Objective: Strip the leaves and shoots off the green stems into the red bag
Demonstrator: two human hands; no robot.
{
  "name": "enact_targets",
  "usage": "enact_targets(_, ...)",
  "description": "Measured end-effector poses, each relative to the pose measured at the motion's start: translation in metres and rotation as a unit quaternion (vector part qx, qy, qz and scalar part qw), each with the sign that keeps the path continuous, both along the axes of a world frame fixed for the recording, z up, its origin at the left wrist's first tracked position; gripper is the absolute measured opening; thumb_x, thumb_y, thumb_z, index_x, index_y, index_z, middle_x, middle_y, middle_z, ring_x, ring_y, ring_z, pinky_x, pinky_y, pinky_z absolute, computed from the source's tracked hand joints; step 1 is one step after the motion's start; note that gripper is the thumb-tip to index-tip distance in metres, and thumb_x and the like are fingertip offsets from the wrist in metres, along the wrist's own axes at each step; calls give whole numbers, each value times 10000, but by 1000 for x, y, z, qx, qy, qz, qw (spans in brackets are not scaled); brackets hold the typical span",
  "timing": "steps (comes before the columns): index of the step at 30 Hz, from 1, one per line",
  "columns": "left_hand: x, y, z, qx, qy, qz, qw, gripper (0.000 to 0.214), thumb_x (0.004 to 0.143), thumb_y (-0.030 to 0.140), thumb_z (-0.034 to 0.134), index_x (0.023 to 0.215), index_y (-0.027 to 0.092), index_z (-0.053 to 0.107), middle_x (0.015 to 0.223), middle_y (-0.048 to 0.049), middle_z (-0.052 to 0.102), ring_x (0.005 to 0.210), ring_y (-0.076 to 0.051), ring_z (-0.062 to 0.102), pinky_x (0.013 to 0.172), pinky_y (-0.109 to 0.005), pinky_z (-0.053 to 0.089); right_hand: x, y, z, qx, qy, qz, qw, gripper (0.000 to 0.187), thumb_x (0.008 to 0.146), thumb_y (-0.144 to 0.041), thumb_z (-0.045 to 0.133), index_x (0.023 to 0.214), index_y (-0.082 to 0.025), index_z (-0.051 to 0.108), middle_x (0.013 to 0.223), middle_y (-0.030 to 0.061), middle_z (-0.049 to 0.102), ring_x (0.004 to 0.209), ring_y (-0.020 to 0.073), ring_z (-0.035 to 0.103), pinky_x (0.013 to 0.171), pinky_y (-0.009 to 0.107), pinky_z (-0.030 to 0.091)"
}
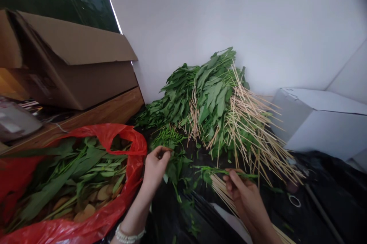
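My right hand (243, 190) pinches a leafy green stem (209, 170) between thumb and fingers, above a bundle of thin wooden sticks (223, 191). Its leafy end points left, towards my other hand. My left hand (157, 163) is closed in a pinch beside the red plastic bag; what its fingertips hold, if anything, I cannot make out. Just beyond it lie loose green sprigs (168, 137). Farther back, against the wall, rises a big pile of leafy greens (212, 87), with many wooden skewers (252, 121) sticking out towards the right.
At the left, the red plastic bag (134, 171) stands open with leaves and brownish slices inside. An open cardboard box (97, 79) is behind it on a wooden surface (114, 108). A white box (323, 121) stands right. A white ring (294, 201) lies on black sheeting (329, 177).
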State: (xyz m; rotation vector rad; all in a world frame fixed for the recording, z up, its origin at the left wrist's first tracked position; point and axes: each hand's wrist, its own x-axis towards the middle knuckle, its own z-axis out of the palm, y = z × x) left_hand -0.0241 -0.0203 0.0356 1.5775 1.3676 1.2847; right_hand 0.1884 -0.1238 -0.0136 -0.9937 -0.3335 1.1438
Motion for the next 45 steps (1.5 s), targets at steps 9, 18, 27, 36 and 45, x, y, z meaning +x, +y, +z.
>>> enact_targets(9,1,-6,10,-163,-265,-146,939,332,756,466,686,882,183,565,622,81,440,424,-19,284,406,-138,191,-6,1,1,-35,6,-1,999,410,489,-426,900,733,-165,697,561,-27,604,489,51,485,449,148,383)
enact_targets(18,26,-21,6,-84,40,-286,954,137,772,282,672,789,160,731,809,-32,682,801,-156,593,777,-241,428,-7,1,-12,-25,-40,39,998,394,547,-491,858,721,-172,705,517,-29,581,445,52,462,417,165,330)
enact_targets(27,30,-34,1,-37,162,-373,913,191,858,271,581,894,186,748,871,-29,715,797,-162,627,739,-240,446,-6,-1,-11,-27,-120,72,990,427,563,-529,824,740,-157,711,569,19,634,475,94,506,423,194,344)
enact_targets(36,30,-40,-9,120,348,-242,898,163,746,122,577,775,201,716,752,-37,661,735,-179,604,660,-250,415,-8,-2,-2,-11,-186,62,981,416,626,-528,787,799,-154,729,582,21,632,485,108,502,424,208,346)
enact_targets(45,2,-2,-3,-56,-41,-73,995,141,704,274,569,667,154,633,609,20,575,529,-100,465,519,-200,343,-7,-2,-9,-38,-61,19,997,360,582,-481,834,728,-170,725,594,-2,617,520,91,513,460,191,397)
